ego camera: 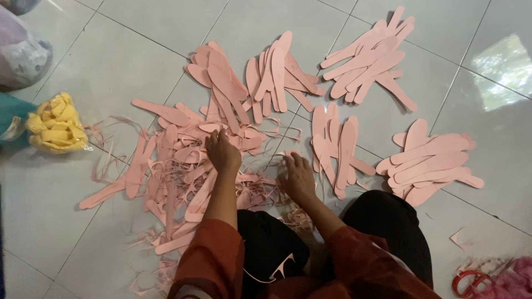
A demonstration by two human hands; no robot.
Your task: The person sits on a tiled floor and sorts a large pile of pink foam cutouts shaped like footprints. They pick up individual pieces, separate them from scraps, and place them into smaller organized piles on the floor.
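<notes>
I look down at a tiled floor strewn with pink insole-shaped cutouts. My left hand (223, 151) rests, fingers curled, on a loose heap of pink cutouts and thin offcut strips (172, 166). My right hand (297, 176) lies spread on scraps beside a neat stack of pink cutouts (336, 147). Whether either hand grips a piece is hidden by the hands themselves. More sorted stacks lie at the back left (219, 77), back middle (277, 72), back right (371, 55) and right (429, 161). My knees in black trousers (388, 221) are below.
A clear bag of yellow pieces (55, 124) lies at the left, beside a teal thing (11, 119) and a pale bag (19, 52). Red-handled scissors (471, 279) and pink material (515, 279) sit at the bottom right. A small pink scrap (460, 238) lies nearby.
</notes>
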